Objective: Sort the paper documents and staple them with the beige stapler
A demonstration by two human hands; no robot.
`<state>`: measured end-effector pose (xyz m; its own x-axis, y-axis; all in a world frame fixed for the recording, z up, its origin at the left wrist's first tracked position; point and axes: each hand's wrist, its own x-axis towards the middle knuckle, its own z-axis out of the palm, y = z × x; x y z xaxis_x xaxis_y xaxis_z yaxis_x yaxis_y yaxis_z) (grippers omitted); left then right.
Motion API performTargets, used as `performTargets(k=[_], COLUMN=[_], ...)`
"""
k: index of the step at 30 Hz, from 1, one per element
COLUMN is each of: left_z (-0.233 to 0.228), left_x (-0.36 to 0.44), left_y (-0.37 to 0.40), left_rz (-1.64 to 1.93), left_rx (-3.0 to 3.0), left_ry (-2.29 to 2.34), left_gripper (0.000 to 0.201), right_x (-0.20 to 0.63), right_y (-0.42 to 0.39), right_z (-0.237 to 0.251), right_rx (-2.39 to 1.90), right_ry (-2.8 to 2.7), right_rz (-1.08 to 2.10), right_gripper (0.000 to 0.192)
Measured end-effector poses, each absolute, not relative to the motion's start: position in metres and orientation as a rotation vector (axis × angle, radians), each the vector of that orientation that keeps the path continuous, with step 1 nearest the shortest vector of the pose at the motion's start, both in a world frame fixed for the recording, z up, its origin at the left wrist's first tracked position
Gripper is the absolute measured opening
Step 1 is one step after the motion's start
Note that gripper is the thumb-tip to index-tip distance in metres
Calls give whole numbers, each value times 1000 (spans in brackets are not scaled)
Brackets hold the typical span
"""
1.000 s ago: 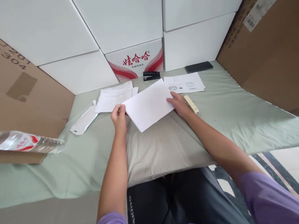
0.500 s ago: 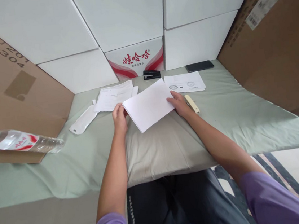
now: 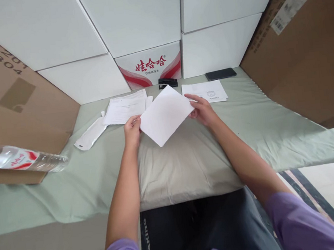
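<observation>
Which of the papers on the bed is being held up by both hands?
The blank white sheet in the middle, gripped by the left hand and right hand; the printed papers lie flat.

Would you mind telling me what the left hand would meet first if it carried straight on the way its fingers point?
Probably the printed sheets. The left hand grips the blank paper's left edge, fingers pointing away from the body, and those sheets lie just beyond on the cloth. Depth is unclear.

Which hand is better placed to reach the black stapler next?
Probably the right. The stapler lies just beyond the blank sheet, nearer the right hand than the left hand. Both hands grip the sheet.
</observation>
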<state>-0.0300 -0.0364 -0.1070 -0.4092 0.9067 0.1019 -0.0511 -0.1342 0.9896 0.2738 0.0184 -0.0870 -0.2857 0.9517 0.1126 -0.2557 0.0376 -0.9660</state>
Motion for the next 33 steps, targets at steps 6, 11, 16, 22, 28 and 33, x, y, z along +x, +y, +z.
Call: performTargets(k=[6, 11, 16, 22, 28, 33], left_z=[-109, -108, -105, -94, -98, -98], left_x=[-33, -33, -40, -47, -40, -29], left_y=[-35, -36, -38, -52, -52, -50], left_rz=[1673, 1657, 1558, 1028, 956, 964], left_rx=[1005, 1008, 967, 1052, 1172, 1256], left_ry=[1416, 1406, 1340, 1236, 1265, 1354], left_gripper=[42, 42, 49, 53, 42, 39], right_x=[276, 273, 274, 279, 290, 291], right_y=[17, 17, 17, 15, 11, 6], right_z=[-78, -80, -79, -74, -59, -55], right_rx=[-697, -691, -715, -725, -676, -689], right_ry=[-1264, -1269, -1299, -1422, -1489, -1515], right_rz=[1470, 1440, 1394, 1385, 1327, 1316], right_gripper=[62, 59, 54, 53, 53, 49])
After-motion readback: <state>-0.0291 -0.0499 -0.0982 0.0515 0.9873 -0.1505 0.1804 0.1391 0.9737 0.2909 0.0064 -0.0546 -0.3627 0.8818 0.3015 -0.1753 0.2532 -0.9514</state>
